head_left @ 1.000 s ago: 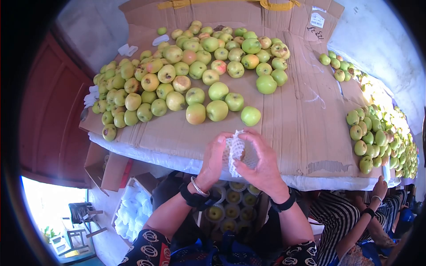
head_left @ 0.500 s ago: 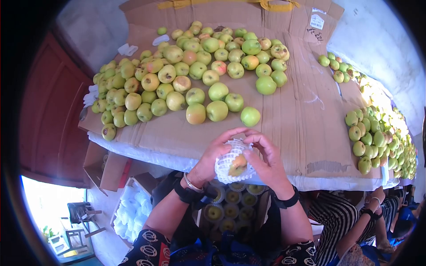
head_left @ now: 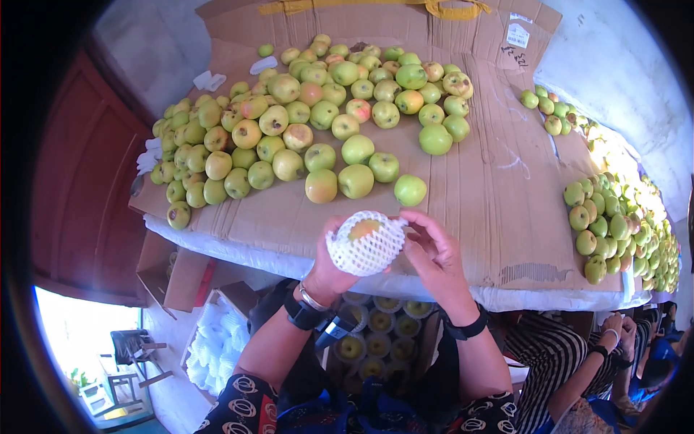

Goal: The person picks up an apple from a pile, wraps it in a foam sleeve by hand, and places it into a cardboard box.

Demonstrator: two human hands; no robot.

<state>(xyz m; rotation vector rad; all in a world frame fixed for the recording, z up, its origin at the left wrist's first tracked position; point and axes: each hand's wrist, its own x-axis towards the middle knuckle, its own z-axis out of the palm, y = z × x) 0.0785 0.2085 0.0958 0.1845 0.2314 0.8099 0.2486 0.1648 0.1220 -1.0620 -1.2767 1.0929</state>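
An apple in a white foam net (head_left: 366, 244) is held above the front edge of the cardboard-covered table, with a patch of its yellow-orange skin showing at the top. My left hand (head_left: 329, 264) wraps round its left side and underside. At its right side, my right hand (head_left: 436, 254) has thumb and index finger close to the net's edge; whether they pinch it cannot be made out. Beyond my hands, many green and yellow apples (head_left: 356, 181) lie on the cardboard (head_left: 491, 217), some with brown spots.
Below the table edge is a box of netted apples (head_left: 377, 346). White foam nets (head_left: 215, 343) fill a box at lower left. More apples (head_left: 618, 226) lie at the right, near a co-worker's hands (head_left: 618, 329). A red door (head_left: 94, 181) stands at left.
The netted apple has turned, its bare patch now facing up, and the net covers more of it. My left hand has moved under it; my right hand has drawn back to its right side.
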